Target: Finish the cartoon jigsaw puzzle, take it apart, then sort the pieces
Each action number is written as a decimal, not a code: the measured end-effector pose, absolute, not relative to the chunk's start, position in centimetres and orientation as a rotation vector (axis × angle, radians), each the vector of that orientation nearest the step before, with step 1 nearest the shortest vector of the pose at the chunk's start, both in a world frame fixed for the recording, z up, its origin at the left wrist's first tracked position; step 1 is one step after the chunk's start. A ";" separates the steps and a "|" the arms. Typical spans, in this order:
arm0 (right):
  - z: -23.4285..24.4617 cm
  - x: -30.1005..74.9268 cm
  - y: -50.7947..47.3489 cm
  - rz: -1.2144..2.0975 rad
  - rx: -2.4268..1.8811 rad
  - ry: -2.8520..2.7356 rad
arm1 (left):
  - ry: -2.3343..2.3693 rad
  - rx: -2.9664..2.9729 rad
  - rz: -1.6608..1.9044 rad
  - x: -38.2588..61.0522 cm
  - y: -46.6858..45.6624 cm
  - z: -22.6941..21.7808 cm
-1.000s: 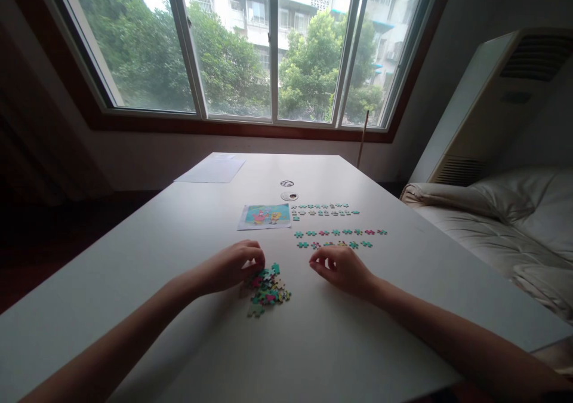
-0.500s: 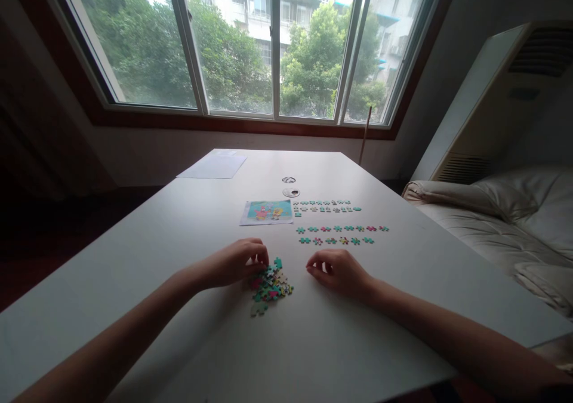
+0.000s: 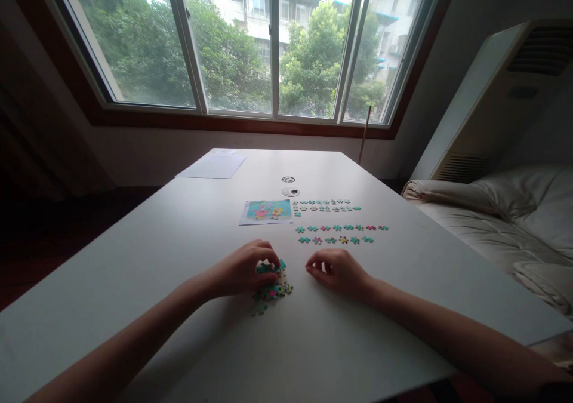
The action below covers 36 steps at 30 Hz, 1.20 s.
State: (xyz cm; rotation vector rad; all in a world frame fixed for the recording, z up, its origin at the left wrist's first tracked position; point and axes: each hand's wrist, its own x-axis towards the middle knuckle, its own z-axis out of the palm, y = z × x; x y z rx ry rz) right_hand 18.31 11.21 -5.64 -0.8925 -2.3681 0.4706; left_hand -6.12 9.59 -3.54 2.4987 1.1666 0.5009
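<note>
A small heap of colourful jigsaw pieces lies on the white table in front of me. My left hand rests over the heap's left side, its fingers curled down onto the pieces. Just right of the heap, my right hand sits on the table with fingers curled under; I cannot make out anything in it. Further back lie two rows of separated pieces and a third row. A small picture card lies left of them.
A sheet of paper lies at the table's far left. Two small round objects sit behind the rows. A window spans the back wall. A bed with pillows and a white air-conditioning unit stand to the right.
My left hand has slid right, further onto the heap, covering its top pieces. The right hand has barely moved. The view has tilted slightly.
</note>
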 end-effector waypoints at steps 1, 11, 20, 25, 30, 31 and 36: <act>-5.6 18.3 11.2 0.473 -0.887 -2.368 | 1.162 2.489 0.541 -6.0 9.6 -3.5; -5.2 17.6 10.6 0.412 -0.830 -2.258 | 1.197 2.374 0.818 -3.1 8.3 -3.2; -5.1 17.5 10.1 0.347 -0.808 -2.211 | 1.175 2.437 0.842 -2.5 7.6 -3.3; -4.9 17.9 10.4 0.347 -0.767 -2.222 | 1.168 2.467 0.811 -2.2 7.6 -2.9; -3.9 19.2 11.6 0.293 -0.796 -2.123 | 1.204 2.515 0.676 -3.8 8.1 -1.3; -3.6 19.5 11.8 0.282 -0.794 -2.100 | 1.194 2.538 0.617 -4.4 8.0 -1.1; -2.7 21.2 12.5 0.227 -0.778 -2.004 | 1.153 2.535 0.323 -6.9 6.4 -1.6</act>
